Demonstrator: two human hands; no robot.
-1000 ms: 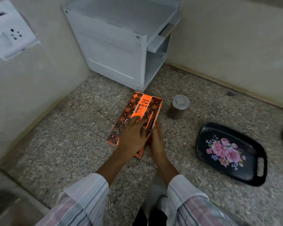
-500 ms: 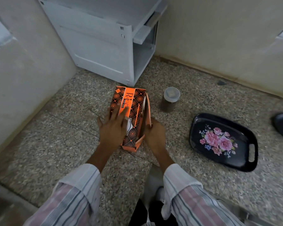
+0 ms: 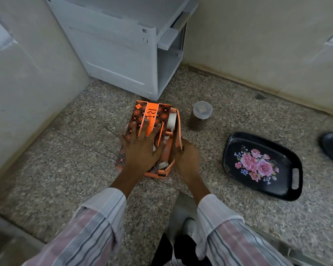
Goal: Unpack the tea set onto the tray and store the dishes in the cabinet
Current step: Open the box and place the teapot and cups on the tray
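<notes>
We kneel on a speckled stone floor (image 3: 46,169) in a corner of pale walls, the unpacking barely begun. The grey cabinet (image 3: 113,45) stands against the far wall, its side shelves open to the right and, as far as we can see, holding no dishes. The black tray (image 3: 238,143) with pink flowers lies well apart to the right, with nothing on it. The orange box (image 3: 152,112) sits between cabinet and knees, its lid raised on 1 side so white pieces show in the gap. Our left hand (image 3: 142,150) presses flat on the lid, fingers spread wide; our right hand (image 3: 186,156) grips the box's right wall. A small lidded jar (image 3: 200,118) stands just beside the box. We judge every piece has yet to come out.
</notes>
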